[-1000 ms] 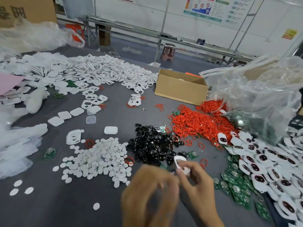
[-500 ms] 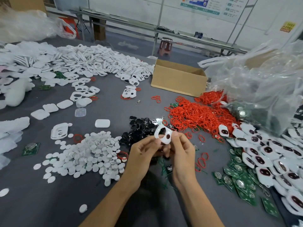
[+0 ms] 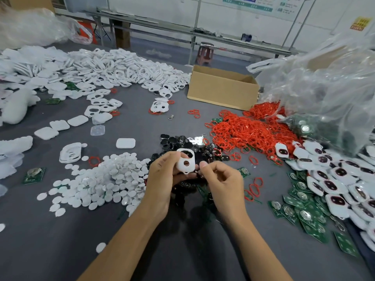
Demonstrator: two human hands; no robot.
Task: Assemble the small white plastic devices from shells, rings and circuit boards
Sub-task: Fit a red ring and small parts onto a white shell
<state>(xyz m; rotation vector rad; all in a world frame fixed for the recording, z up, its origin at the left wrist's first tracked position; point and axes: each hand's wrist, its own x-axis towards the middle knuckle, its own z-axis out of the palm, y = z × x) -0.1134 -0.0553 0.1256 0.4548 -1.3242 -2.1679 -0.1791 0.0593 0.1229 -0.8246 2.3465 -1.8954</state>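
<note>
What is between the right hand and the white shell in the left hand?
Nothing visible. The left hand holds the white shell over the black parts; the right hand sits just beside its lower edge, only air between.

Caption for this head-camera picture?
Left hand holds a white two-holed plastic shell over black parts, right hand close beside.

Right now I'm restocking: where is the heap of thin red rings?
Head view, right of centre: the heap of thin red rings lies in front of the brown cardboard box, right of the black plastic parts.
</note>
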